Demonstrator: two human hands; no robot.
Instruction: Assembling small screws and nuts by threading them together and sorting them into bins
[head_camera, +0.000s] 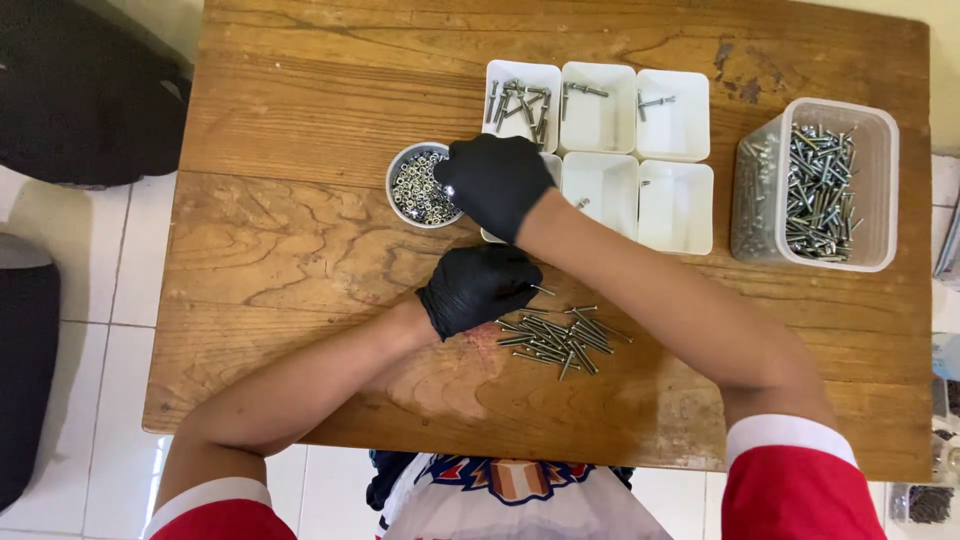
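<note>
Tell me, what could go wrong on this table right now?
The right hand reaches into the small round bowl of nuts; a nudge could tip it. The loose pile of screws lies beside the left hand, which holds a screw, so a sweep might scatter them.

Both hands wear snug black gloves, slightly glossy, ending at the wrist: the left hand (477, 288) and the right hand (495, 183) alike. The forearms are bare up to short red sleeves, each edged with a broad white cuff band. At six o'clock shows the front of a white shirt printed with a red, blue and orange pattern.
</note>
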